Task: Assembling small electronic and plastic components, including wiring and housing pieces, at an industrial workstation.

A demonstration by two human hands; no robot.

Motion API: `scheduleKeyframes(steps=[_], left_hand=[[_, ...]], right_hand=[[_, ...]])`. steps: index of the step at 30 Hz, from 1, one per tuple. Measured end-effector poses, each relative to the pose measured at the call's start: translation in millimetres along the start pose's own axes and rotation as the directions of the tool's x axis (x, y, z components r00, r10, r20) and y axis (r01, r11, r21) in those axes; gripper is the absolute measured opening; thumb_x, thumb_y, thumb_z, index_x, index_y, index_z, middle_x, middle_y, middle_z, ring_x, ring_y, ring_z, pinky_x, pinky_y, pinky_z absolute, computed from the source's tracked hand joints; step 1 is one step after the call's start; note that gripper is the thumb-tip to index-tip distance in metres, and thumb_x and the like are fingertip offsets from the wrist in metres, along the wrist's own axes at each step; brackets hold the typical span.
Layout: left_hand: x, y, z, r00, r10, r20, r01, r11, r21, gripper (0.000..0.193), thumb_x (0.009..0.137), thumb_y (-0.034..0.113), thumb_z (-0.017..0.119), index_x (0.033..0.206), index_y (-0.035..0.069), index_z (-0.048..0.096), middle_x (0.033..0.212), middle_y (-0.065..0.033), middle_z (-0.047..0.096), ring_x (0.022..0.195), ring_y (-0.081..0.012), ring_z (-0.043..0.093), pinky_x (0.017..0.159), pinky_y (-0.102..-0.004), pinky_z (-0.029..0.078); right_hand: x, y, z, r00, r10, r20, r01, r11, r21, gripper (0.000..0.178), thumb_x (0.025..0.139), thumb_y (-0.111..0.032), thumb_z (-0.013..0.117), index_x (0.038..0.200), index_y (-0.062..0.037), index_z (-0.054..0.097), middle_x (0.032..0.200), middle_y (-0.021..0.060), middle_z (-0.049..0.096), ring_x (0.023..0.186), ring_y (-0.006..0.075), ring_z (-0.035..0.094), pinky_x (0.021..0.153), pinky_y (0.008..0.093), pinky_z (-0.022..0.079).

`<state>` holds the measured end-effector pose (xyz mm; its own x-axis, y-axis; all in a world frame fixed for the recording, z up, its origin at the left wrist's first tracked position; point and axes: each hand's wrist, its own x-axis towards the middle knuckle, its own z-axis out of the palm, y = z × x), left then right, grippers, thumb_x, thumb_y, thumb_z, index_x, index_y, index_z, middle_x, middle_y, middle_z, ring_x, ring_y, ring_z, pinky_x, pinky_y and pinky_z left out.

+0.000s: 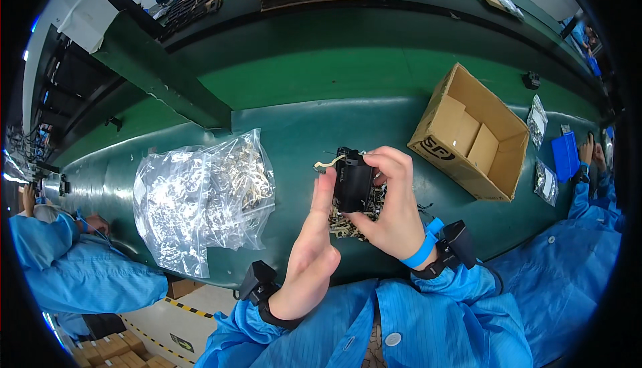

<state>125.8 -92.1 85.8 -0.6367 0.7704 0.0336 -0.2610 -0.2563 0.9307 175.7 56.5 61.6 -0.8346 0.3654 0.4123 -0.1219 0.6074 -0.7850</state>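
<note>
In the middle of the frame we are holding a black block-like part above a heap of small metal-looking pieces on the green counter. Our right hand is closing around it, its fingers bearing on the upper right edge and its thumb resting at the lower end. Our left hand is standing almost straight, fingers extended and thumb apart from the block, gripping nothing that we can make out; its fingertips are meeting the block's upper left side, just below a slim, bent cream-coloured piece. Whether that piece is fixed or loose we cannot tell. Judging by the look, we are handling something light and stiff, probably moulded plastic, whose broad smooth face could be a little slippery under bare skin. The slim piece and the thin bits at the top end are looking like the fragile spots, likely to bend or snap if squeezed. So we are favouring a hold on the two long sides, or on the lower end and upper right edge, with light pressure and the upper left corner kept free.
</note>
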Motion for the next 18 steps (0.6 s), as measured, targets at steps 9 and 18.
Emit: scheduleKeyframes(steps=[9, 18], left_hand=[[-5, -3, -10, 0.994, 0.055, 0.096, -0.057, 0.998, 0.019, 0.079, 0.092, 0.033, 0.049, 0.15, -0.005, 0.012, 0.16, -0.017, 0.005, 0.147, -0.0289, -0.011, 0.116, -0.0427, -0.008], [0, 8, -3, 0.991, 0.1, -0.084, -0.102, 0.995, -0.021, 0.079, 0.092, 0.044, 0.05, 0.143, -0.011, 0.028, 0.155, -0.0232, 0.021, 0.147, -0.0304, 0.013, 0.118, -0.0419, 0.003]], right_hand=[[-2, 8, -2, 0.994, 0.104, 0.035, -0.109, 0.97, 0.218, 0.086, 0.06, 0.006, 0.078, 0.132, -0.0085, 0.035, 0.132, 0.0151, 0.035, 0.108, 0.0259, 0.053, 0.086, 0.0359, 0.048], [-1, 11, -6, 0.987, 0.085, 0.134, -0.125, 0.936, 0.33, 0.089, 0.063, 0.005, 0.079, 0.136, -0.0092, 0.031, 0.135, 0.0143, 0.032, 0.116, 0.0277, 0.051, 0.096, 0.0403, 0.045]])
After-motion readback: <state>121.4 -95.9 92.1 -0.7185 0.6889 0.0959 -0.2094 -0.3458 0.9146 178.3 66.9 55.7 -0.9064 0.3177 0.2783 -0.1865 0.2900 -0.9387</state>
